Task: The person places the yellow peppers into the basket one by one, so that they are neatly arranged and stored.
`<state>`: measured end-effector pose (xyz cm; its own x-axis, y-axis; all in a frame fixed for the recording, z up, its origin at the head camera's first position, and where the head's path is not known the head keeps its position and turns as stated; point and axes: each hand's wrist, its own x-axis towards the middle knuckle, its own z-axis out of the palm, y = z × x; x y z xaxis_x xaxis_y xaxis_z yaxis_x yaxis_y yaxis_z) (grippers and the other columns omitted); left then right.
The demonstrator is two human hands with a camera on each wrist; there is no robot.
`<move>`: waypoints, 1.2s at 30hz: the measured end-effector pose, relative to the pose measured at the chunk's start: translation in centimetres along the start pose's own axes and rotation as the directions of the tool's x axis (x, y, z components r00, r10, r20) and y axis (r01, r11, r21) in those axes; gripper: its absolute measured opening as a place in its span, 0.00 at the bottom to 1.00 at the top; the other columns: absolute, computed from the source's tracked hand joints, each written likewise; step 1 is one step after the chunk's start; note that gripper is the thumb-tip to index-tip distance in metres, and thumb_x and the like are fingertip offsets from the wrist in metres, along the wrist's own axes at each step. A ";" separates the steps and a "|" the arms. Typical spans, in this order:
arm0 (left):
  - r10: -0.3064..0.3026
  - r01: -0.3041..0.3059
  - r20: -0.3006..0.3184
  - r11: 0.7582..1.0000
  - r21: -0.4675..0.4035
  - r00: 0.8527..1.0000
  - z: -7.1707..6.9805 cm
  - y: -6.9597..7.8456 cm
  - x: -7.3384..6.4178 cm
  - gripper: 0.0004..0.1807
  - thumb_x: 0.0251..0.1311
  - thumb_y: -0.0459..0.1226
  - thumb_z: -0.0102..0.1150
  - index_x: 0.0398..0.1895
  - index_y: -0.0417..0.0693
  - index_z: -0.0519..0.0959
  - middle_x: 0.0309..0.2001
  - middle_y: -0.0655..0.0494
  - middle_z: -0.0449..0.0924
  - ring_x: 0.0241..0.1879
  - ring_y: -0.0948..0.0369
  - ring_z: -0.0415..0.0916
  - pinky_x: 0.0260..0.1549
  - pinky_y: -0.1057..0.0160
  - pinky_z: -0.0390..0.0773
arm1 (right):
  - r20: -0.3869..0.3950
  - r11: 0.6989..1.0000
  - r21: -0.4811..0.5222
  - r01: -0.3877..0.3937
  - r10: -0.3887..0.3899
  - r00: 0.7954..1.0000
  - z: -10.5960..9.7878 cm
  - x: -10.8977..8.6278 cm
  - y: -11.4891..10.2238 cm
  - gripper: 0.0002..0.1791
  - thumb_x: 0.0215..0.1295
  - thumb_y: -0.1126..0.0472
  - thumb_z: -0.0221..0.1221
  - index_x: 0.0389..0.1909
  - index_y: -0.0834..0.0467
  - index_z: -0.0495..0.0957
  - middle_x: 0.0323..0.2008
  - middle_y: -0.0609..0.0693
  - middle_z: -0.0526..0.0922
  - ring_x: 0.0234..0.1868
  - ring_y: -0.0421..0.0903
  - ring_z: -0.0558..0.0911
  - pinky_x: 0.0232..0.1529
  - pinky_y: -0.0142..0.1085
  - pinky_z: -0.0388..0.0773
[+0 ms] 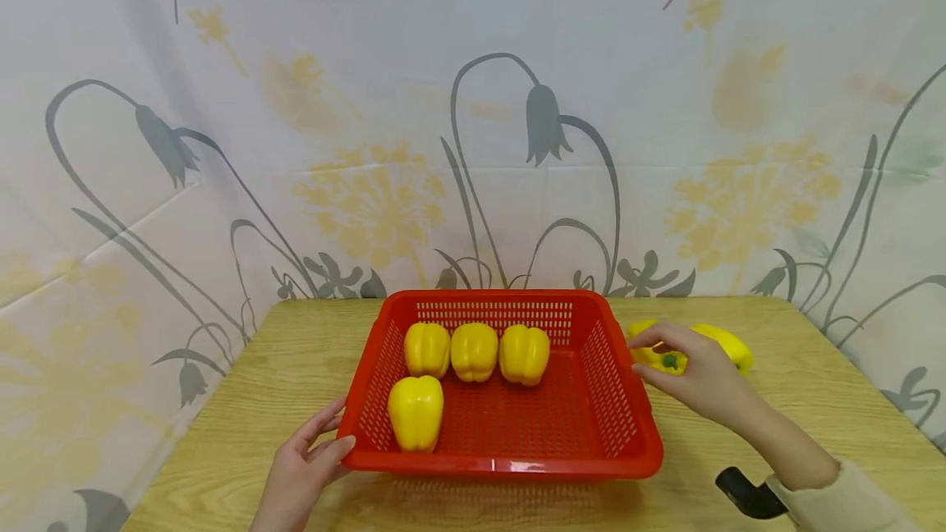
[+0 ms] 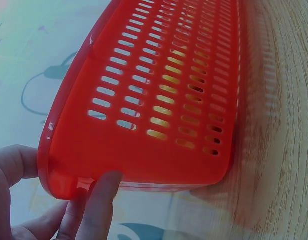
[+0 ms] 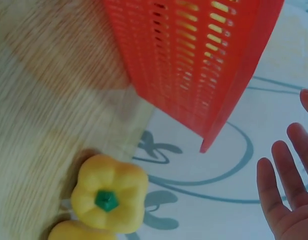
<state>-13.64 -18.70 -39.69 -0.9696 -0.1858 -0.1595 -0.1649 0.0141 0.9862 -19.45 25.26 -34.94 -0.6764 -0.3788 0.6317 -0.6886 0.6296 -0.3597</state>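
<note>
A red plastic basket (image 1: 502, 464) with slotted walls stands on the table. Inside it, three yellow bell peppers (image 1: 474, 351) form a row along the back, and another yellow bell pepper (image 1: 415, 413) sits at the front left. My left hand (image 1: 305, 456) grips the basket's left front corner, thumb at the rim and fingers against the outer wall (image 2: 73, 145). Beside the right rim is my right hand (image 1: 691, 372), fingers loosely bent and holding nothing; the right wrist view shows its fingers (image 3: 281, 170) apart from the basket. Behind this hand lie yellow bell peppers (image 1: 727, 343), partly hidden.
The wooden table (image 1: 244, 409) extends on both sides of the basket. A curtain (image 1: 369, 105) printed with flowers hangs along the table's back edge. A black curved piece (image 1: 750, 493) shows by the right sleeve (image 1: 835, 499).
</note>
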 end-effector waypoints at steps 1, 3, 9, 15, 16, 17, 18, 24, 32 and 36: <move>0.001 -0.001 0.000 1.000 -0.003 1.000 0.0 0.0 0.0 0.30 0.59 0.29 0.58 0.66 0.39 0.64 0.53 0.40 0.65 0.41 0.55 0.78 0.36 0.56 0.81 | -0.002 1.000 -0.003 -0.005 0.005 1.000 0.0 -0.1 0.2 0.19 0.40 0.74 0.71 0.35 0.56 0.79 0.34 0.40 0.78 0.35 0.36 0.76 0.37 0.23 0.76; 0.005 -0.005 0.003 1.000 -0.007 1.000 0.0 -0.1 0.0 0.30 0.59 0.29 0.57 0.66 0.39 0.64 0.54 0.40 0.65 0.41 0.55 0.78 0.36 0.56 0.81 | -0.009 1.000 -0.008 -0.015 0.015 1.000 -0.1 -0.4 0.5 0.20 0.39 0.74 0.71 0.34 0.55 0.79 0.34 0.39 0.77 0.35 0.36 0.76 0.37 0.22 0.75; 0.016 -0.016 0.011 1.000 -0.018 1.000 -0.1 -0.1 0.0 0.30 0.59 0.28 0.56 0.66 0.38 0.63 0.53 0.40 0.65 0.42 0.54 0.78 0.36 0.56 0.81 | -0.039 0.998 -0.043 -0.034 0.033 0.999 -0.4 -1.2 1.2 0.21 0.37 0.75 0.71 0.33 0.54 0.79 0.33 0.38 0.77 0.34 0.35 0.75 0.37 0.18 0.72; 0.023 -0.023 0.009 1.000 -0.018 1.000 -0.1 -0.2 0.0 0.29 0.59 0.28 0.56 0.65 0.38 0.63 0.53 0.40 0.65 0.42 0.55 0.78 0.36 0.56 0.81 | -0.047 0.998 -0.017 -0.054 0.053 0.997 -0.5 -2.2 1.9 0.21 0.38 0.77 0.70 0.34 0.56 0.79 0.33 0.38 0.77 0.35 0.33 0.75 0.36 0.18 0.72; 0.024 -0.024 0.008 1.000 -0.017 1.000 -0.1 -0.2 0.0 0.29 0.59 0.28 0.56 0.65 0.38 0.63 0.53 0.40 0.65 0.42 0.55 0.78 0.36 0.56 0.81 | -0.049 0.998 -0.007 -0.056 0.056 0.997 -0.5 -2.4 2.0 0.21 0.38 0.77 0.69 0.34 0.56 0.79 0.33 0.39 0.77 0.35 0.32 0.74 0.36 0.18 0.72; 0.025 -0.025 0.008 1.000 -0.017 1.000 -0.1 -0.2 0.0 0.29 0.59 0.28 0.56 0.65 0.38 0.64 0.53 0.40 0.65 0.42 0.55 0.78 0.36 0.56 0.81 | -0.051 0.998 -0.003 -0.058 0.058 0.997 -0.5 -2.6 2.2 0.21 0.38 0.77 0.69 0.34 0.56 0.79 0.33 0.39 0.78 0.35 0.32 0.74 0.36 0.18 0.71; 0.022 -0.021 0.005 1.000 -0.020 1.000 -0.1 -0.2 0.0 0.29 0.59 0.28 0.57 0.65 0.38 0.64 0.53 0.40 0.65 0.41 0.55 0.78 0.36 0.56 0.81 | -0.055 0.998 -0.002 -0.061 0.061 0.997 -0.5 -2.8 2.4 0.21 0.38 0.77 0.69 0.34 0.56 0.79 0.33 0.40 0.78 0.35 0.32 0.74 0.36 0.17 0.71; 0.016 -0.016 0.006 0.999 -0.030 1.000 0.0 -0.2 0.1 0.29 0.58 0.28 0.58 0.64 0.39 0.65 0.52 0.40 0.66 0.41 0.53 0.78 0.36 0.55 0.81 | -0.086 0.993 -0.050 -0.103 0.098 0.991 -0.5 -4.1 3.6 0.21 0.36 0.76 0.70 0.32 0.54 0.79 0.32 0.44 0.79 0.40 0.29 0.71 0.41 0.17 0.65; 0.007 -0.007 0.004 1.000 -0.014 1.000 0.1 0.0 0.0 0.29 0.58 0.30 0.59 0.65 0.40 0.65 0.53 0.40 0.66 0.42 0.52 0.77 0.37 0.55 0.81 | -0.107 0.982 -0.115 -0.153 0.141 0.984 -0.8 -5.2 5.5 0.21 0.34 0.76 0.71 0.32 0.57 0.80 0.34 0.43 0.78 0.43 0.32 0.68 0.44 0.29 0.62; 0.012 -0.012 0.005 1.000 -0.015 1.000 0.1 0.0 0.0 0.30 0.58 0.30 0.59 0.65 0.40 0.65 0.53 0.40 0.66 0.42 0.52 0.77 0.37 0.55 0.81 | -0.099 0.975 -0.111 -0.192 0.181 0.978 -1.1 -5.5 6.5 0.20 0.36 0.77 0.69 0.33 0.61 0.78 0.35 0.56 0.78 0.45 0.51 0.70 0.44 0.49 0.64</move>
<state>-13.62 -18.61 -39.65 -0.9723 -0.1805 -0.1481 -0.1508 0.0012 0.9886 -19.92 32.20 -40.03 -0.7606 -0.1893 0.6211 -0.5126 0.7622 -0.3954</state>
